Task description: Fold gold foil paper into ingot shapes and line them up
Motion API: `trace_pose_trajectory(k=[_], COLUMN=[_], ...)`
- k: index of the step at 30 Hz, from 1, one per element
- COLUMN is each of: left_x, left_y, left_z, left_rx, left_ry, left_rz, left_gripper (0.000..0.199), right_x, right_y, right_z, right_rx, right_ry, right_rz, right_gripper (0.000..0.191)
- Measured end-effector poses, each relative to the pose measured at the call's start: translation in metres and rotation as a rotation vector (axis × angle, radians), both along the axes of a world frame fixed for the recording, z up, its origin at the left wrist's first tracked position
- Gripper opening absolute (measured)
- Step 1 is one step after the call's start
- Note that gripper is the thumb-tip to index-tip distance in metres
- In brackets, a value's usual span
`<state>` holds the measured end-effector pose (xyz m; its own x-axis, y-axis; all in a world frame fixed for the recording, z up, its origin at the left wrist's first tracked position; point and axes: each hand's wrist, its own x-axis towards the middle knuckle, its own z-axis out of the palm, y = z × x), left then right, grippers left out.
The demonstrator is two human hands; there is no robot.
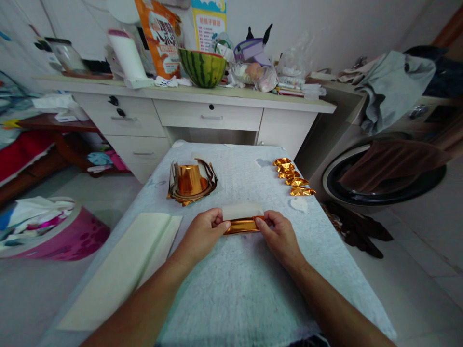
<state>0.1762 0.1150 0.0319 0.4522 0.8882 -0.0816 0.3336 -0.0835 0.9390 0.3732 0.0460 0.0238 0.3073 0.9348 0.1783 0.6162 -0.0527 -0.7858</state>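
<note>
Between my two hands is a strip of shiny gold foil paper (244, 225), with its pale backing side standing up behind the fold. My left hand (208, 229) pinches the left end between thumb and fingers. At the right end, my right hand (280, 231) pinches it the same way. A curled stack of gold foil sheets (190, 180) sits beyond my left hand. Several folded gold foil pieces (294, 177) lie in a row at the table's right side. To the left of my left arm lies a folded pale paper sheet (125, 265).
A pale cloth covers the table (231, 289). Behind it stands a white desk (213, 113) bearing a cut watermelon (202, 67), an orange snack bag (159, 41) and clutter. A pink bin (68, 236) is at left; a washing machine (383, 168) is at right.
</note>
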Motion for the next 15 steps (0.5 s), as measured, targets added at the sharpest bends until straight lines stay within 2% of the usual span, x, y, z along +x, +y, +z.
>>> trace_pose_trajectory(k=[5, 15], left_x=[0.0011, 0.0028], left_y=[-0.0001, -0.0005], left_z=[0.0004, 0.0042], left_rx=[0.049, 0.074], left_ry=[0.063, 0.078], left_rz=[0.002, 0.024], left_gripper=[0.015, 0.017], right_x=[0.0001, -0.0001], right_y=[0.0001, 0.0011], right_z=[-0.0014, -0.0025], right_rx=[-0.032, -0.015], right_ry=[-0.080, -0.103], right_rz=[0.006, -0.015], right_gripper=[0.024, 0.023])
